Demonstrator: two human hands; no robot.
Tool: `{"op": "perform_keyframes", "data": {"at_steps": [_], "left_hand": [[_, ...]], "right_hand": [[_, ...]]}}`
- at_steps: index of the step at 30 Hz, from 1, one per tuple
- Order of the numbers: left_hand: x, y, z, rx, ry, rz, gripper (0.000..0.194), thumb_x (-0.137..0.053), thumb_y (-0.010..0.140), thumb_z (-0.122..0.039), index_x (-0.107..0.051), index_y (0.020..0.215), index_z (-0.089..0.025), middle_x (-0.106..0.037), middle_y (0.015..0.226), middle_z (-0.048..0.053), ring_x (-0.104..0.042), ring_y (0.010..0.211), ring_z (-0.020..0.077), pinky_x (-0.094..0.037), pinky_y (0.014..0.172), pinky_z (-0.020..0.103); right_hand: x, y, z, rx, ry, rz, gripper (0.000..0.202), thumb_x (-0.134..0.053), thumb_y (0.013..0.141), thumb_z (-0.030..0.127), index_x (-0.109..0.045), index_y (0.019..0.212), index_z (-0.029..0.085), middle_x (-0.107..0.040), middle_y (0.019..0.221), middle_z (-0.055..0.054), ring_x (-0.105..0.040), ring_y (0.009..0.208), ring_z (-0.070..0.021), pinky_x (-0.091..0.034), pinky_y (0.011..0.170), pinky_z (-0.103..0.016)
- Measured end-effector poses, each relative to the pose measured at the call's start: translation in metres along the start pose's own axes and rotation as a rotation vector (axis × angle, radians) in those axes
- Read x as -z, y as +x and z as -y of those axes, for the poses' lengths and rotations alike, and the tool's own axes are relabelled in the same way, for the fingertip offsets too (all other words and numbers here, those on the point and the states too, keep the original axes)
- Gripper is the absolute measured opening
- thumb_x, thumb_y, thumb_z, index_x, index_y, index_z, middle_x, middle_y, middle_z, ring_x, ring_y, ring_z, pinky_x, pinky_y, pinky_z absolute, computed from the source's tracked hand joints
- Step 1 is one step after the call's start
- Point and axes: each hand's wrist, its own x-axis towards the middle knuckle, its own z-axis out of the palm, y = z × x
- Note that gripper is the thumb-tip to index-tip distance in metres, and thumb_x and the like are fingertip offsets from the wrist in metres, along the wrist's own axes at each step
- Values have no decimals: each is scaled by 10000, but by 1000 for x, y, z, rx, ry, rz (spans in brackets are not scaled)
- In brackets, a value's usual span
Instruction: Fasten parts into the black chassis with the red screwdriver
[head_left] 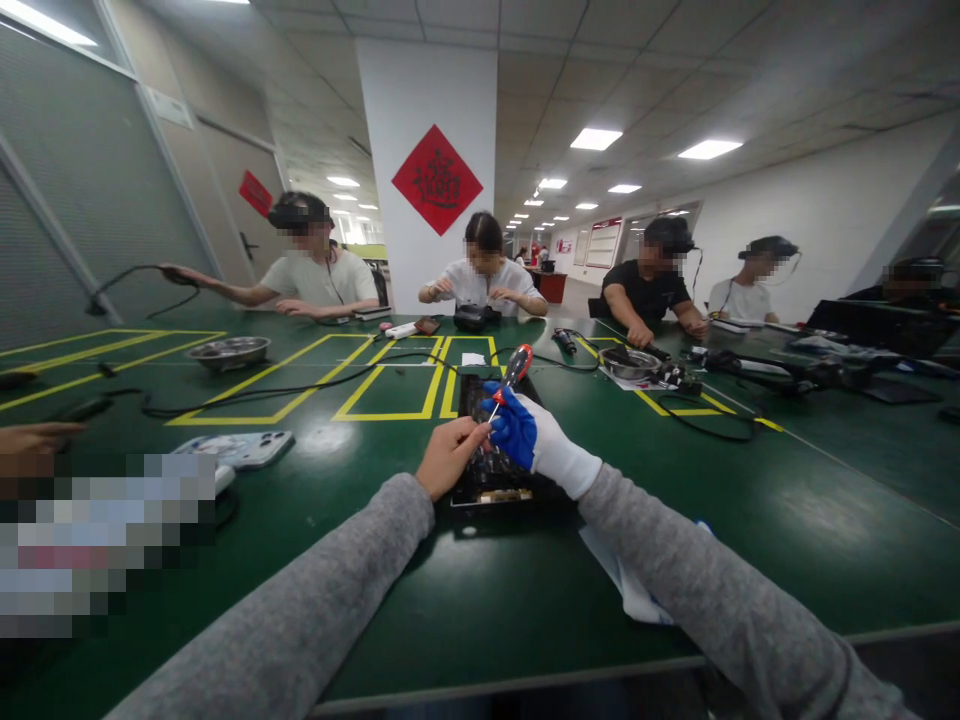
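Note:
My right hand [532, 432], in a white glove with blue fingers, is closed round a screwdriver [517, 368] with a red, clear and dark handle. The screwdriver is tilted, its thin shaft pointing down and left. My bare left hand [450, 455] has its thumb and fingers pressed together near the shaft's tip; whatever lies between them is too small to make out. Both hands are over a black open device [491, 495] with a brownish strip at its near end, which lies on the green table [420, 630]. My hands partly cover the device.
A metal bowl [229, 352] and a phone [259, 450] lie on the left. Another bowl [631, 364] and cables [712, 425] are on the right. A white cloth [630, 580] lies beneath my right forearm. Several people sit across the table; a person's hand shows at the left edge.

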Motion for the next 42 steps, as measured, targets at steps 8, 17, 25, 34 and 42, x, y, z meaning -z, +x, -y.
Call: {"op": "perform_keyframes", "data": {"at_steps": [8,17,25,34,42], "left_hand": [[-1,3,4,16,-88,89,387,-401,847,-430,-630,718,-147,-531,606,-11,-465,576,108,-345,565,217],[4,4,1,72,-248,223,368,-428,837,-436,-611,738,-132,-444,496,-37,-412,479,84,-323,500,202],[11,5,5,145,-445,328,337,-540,779,-425,-626,806,-101,-496,558,-14,-435,508,75,-320,476,179],[7,2,3,109,-427,324,379,-493,802,-450,-634,762,-100,-469,552,-15,-420,521,81,-323,501,196],[4,1,4,85,-395,217,344,-487,814,-417,-608,718,-110,-519,602,2,-447,553,90,-339,534,206]], "right_hand": [[8,2,-2,114,-81,0,291,-526,809,388,-498,1058,241,-643,719,25,-525,441,-61,-457,428,-181],[7,-6,0,74,-44,70,140,-493,839,255,-505,972,212,-663,814,0,-531,473,-48,-454,455,-169],[2,-9,3,88,12,82,188,-604,763,301,-524,867,167,-655,700,4,-505,427,-48,-427,412,-158],[17,-1,3,6,-56,88,314,-428,858,410,-502,1081,202,-679,755,-39,-570,460,-104,-459,409,-221],[21,3,-1,-18,6,105,252,-450,858,353,-538,979,151,-654,713,-28,-590,512,-96,-474,458,-207]]}}
